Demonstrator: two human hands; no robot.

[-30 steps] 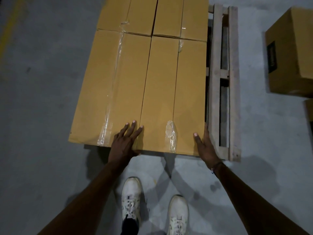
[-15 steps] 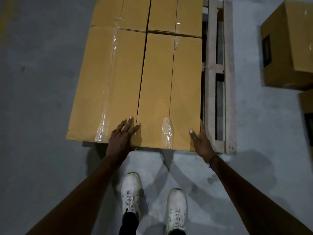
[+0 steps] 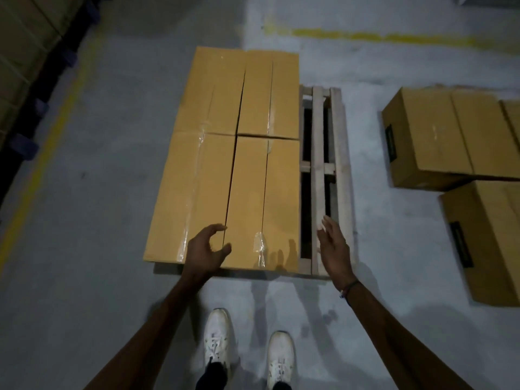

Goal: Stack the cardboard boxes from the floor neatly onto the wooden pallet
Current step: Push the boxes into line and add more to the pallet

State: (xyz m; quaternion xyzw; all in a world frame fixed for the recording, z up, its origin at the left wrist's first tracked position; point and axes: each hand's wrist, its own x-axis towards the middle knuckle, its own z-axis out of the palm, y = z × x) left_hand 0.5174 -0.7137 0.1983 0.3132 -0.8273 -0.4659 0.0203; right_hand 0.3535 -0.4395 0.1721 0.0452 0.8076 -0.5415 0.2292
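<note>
Presently, four cardboard boxes (image 3: pixel 233 161) lay flat on the wooden pallet (image 3: pixel 318 175), covering its left part; bare slats showed at the right. Left hand (image 3: pixel 204 250) hovered above the near box edge, fingers loosely curved, holding nothing. Right hand (image 3: pixel 333 246) was flat and spread over the slats, also unladen. Further boxes on the floor (image 3: pixel 439 142) stood well apart to the right.

Four taped boxes (image 3: pixel 225 153) flat on pallet (image 3: pixel 337 153); two boxes (image 3: pixel 455 142) on floor
</note>
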